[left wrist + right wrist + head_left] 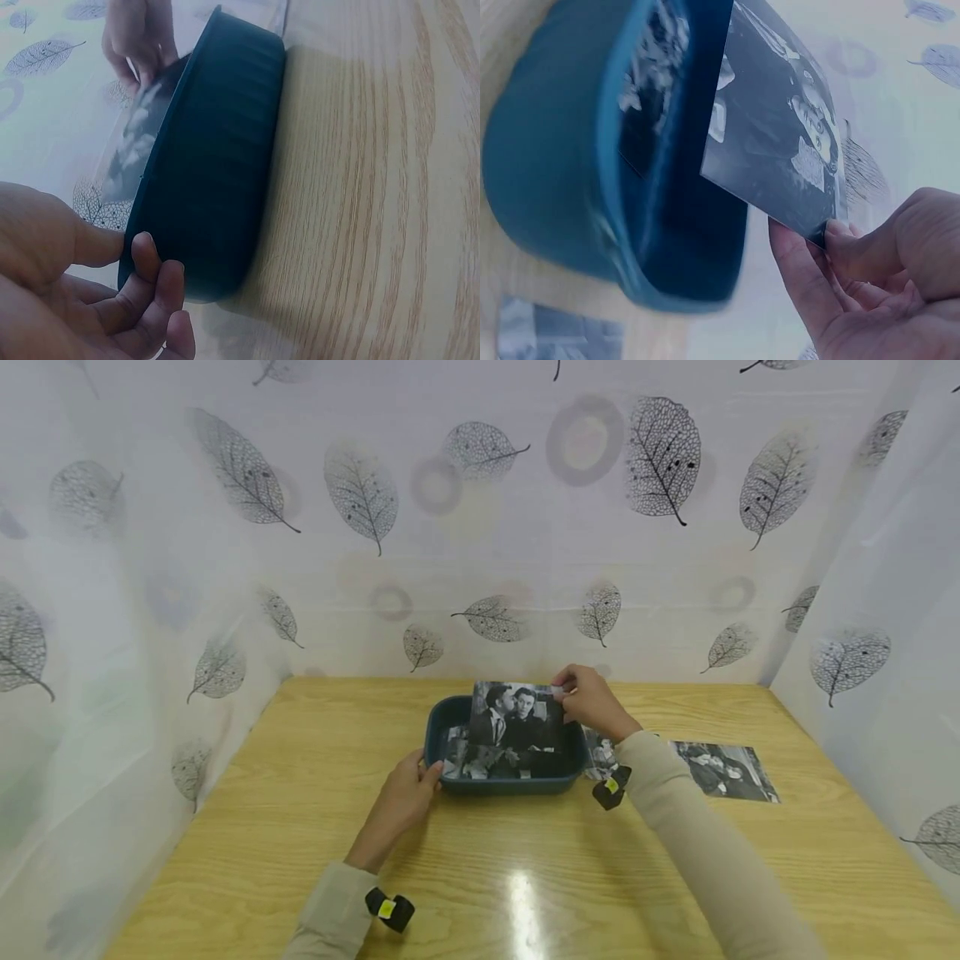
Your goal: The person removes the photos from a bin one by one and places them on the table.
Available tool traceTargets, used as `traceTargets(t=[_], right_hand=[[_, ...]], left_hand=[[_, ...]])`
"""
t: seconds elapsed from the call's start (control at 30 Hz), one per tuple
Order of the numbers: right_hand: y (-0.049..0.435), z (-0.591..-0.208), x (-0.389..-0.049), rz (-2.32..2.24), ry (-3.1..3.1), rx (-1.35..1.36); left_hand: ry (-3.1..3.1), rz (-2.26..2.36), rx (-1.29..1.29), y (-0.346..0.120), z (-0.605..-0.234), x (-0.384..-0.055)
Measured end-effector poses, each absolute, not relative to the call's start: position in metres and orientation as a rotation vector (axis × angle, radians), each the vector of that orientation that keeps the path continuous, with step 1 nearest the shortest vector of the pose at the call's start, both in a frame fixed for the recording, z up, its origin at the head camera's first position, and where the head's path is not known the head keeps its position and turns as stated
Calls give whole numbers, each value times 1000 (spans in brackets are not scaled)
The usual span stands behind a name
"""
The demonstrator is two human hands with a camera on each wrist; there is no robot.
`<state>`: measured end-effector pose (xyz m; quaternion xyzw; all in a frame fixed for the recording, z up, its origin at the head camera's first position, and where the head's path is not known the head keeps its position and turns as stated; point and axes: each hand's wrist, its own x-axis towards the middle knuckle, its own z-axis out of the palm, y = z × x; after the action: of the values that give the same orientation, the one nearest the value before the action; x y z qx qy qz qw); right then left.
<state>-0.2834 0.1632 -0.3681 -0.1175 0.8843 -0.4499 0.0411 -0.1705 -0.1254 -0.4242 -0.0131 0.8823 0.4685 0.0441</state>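
Observation:
A dark teal plastic basin (495,787) stands on the wooden table. My left hand (405,793) grips its left rim, thumb on the edge and fingers against the outer wall, as the left wrist view shows. Between thumb and fingers my right hand (592,700) pinches the corner of a black-and-white photo (517,718) of two people. That photo is tilted upright over the basin, its lower part inside the walls. Another black-and-white photo (656,67) lies in the basin, partly hidden by the held one.
Right of the basin, one photo (600,756) lies partly behind the right wrist. Farther right another photo (726,771) rests flat on the table (315,827). A leaf-patterned curtain (495,543) hangs behind and along both sides.

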Motion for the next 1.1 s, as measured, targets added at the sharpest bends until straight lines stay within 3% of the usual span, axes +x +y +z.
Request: traceTargets(t=[0.57, 1.1], right_hand=[[250, -338, -256, -1441, 2649, -257], [323, -357, -222, -1288, 2577, -168]], left_hand=[[2714, 1426, -18, -126, -425, -170], [2708, 1386, -38, -126, -422, -169]])
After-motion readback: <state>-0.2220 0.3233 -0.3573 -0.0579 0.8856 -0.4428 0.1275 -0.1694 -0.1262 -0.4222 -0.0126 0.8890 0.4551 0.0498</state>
